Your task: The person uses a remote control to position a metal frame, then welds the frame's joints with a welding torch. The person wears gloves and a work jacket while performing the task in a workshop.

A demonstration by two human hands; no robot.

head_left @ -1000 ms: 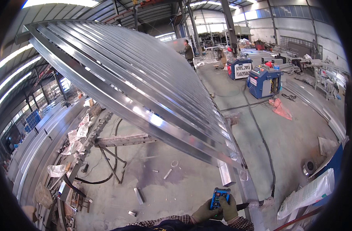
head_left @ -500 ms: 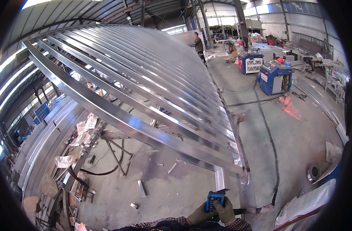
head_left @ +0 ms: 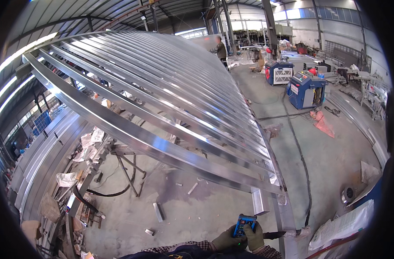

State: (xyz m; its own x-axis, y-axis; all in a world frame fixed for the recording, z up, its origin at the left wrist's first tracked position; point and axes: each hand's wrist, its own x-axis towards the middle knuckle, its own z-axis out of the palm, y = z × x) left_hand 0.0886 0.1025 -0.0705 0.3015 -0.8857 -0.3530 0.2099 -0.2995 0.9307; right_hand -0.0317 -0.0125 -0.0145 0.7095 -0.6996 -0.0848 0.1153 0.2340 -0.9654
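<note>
Both my gloved hands are at the lower edge, close together around a blue handheld remote control (head_left: 243, 224) with dark buttons. My left hand (head_left: 226, 240) wraps its left and lower side. My right hand (head_left: 254, 236) grips its right side, thumb over the button face. Just beyond them a large frame of shiny metal tubes (head_left: 132, 129) slopes across the view, its near right corner close to my hands. A short metal tube end (head_left: 260, 202) hangs below that corner. To the right of my right hand, a dark rod-like piece meets the frame's long side rail (head_left: 284, 216).
Two blue machines (head_left: 307, 91) stand on the floor at right, with black cables (head_left: 297, 159) running across. Metal offcuts (head_left: 158, 212) lie on the floor below the frame. Long profiles (head_left: 46, 151) are stacked at left. Another person (head_left: 221, 49) stands beyond the frame.
The frame's near right corner appears shifted a little right and down in view. My hands stay on the remote control, which is tilted slightly more to the right.
</note>
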